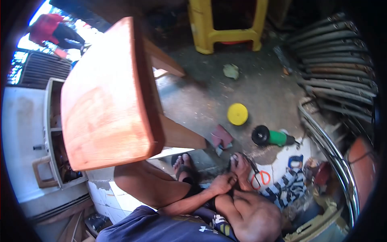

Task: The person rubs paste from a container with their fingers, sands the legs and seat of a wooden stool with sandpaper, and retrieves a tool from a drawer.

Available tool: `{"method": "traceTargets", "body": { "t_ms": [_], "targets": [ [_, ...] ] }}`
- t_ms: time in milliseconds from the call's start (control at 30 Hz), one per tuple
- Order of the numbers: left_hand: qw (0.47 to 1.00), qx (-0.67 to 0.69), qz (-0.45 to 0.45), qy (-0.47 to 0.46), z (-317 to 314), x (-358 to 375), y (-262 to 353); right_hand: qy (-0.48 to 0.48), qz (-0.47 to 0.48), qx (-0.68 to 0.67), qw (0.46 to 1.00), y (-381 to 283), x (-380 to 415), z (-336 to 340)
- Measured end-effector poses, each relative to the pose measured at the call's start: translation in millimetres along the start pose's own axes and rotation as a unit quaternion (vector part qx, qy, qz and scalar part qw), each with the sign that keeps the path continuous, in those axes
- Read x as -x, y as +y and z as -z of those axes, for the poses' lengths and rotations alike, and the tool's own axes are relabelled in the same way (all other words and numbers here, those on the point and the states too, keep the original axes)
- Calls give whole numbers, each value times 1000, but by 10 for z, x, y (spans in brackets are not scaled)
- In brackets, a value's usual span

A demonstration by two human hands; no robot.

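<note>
My left hand (222,184) hangs low between my legs, its fingers curled together beside my right ankle. Anything inside those fingers is too small or hidden to make out. My right hand does not show. Close by on the floor lie scissors with orange handles (262,180) and a folded piece of dark red sandpaper (221,136). To the left stands a wooden stool or chair with a broad, pale reddish seat (102,105) and tapered legs (181,133); neither hand touches it.
A yellow round lid (237,114) and a green angle grinder (276,138) lie on the floor. A yellow plastic stool (236,35) stands behind. Stacked metal frames (338,64) line the right, near a checkered cloth (286,186). An open white cabinet (24,133) is left; a person in red (46,28) is outside.
</note>
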State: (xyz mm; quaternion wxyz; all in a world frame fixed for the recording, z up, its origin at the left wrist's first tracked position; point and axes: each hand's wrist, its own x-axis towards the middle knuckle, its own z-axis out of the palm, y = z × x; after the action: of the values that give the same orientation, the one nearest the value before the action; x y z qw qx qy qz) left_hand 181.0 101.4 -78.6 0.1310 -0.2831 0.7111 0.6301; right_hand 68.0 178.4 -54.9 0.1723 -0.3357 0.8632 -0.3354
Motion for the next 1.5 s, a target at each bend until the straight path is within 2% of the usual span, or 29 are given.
{"method": "traceTargets", "body": {
  "t_ms": [167, 333, 700, 800, 1133, 1500],
  "targets": [
    [998, -12, 46, -42, 51, -23, 57, -133, 52, 21, 990, -892, 81, 1095],
    [999, -32, 24, -33, -12, -46, -37, -211, 105, 40, 971, -1443, -201, 1665],
    [998, -50, 35, -32, 8, -56, -24, -287, 157, 50, 944, -2055, -366, 2231],
    [998, -53, 20, -21, 17, -43, 0, -291, 127, 55, 947, -2106, -364, 2209],
    [998, -45, 26, -38, 17, -57, -50, -215, 116, 33, 969, -1574, -308, 1710],
    [996, -56, 42, -49, 51, -50, -18, -103, -72, -1, 992, -433, 565, 864]
  ]
}}
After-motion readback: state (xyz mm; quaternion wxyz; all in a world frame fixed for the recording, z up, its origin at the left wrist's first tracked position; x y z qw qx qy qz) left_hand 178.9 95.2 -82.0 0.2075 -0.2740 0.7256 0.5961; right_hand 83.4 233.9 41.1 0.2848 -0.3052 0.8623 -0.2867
